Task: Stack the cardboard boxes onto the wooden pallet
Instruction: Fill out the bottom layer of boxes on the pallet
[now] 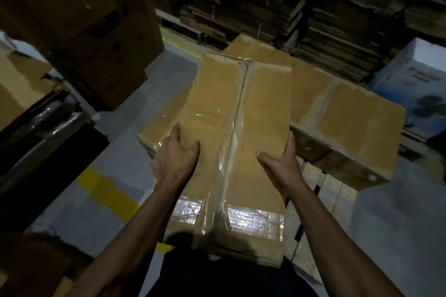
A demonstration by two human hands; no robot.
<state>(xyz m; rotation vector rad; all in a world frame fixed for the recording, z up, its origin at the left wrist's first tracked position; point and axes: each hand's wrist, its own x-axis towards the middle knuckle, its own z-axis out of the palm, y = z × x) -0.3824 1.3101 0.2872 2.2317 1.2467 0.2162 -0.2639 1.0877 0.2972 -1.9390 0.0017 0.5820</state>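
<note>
I carry a long brown cardboard box, taped along its middle seam, in front of my body. My left hand grips its left edge with the thumb on top. On the opposite edge my right hand holds on the same way. Beyond and below it lie low cardboard boxes laid side by side. White perforated sheets show under them. The wooden pallet itself is hidden from me.
A tall stack of brown boxes stands at the left. Bundles of flattened cardboard fill the back. A white printed box sits at the right. Dark wrapped goods lie at the left. Grey floor with yellow lines runs below.
</note>
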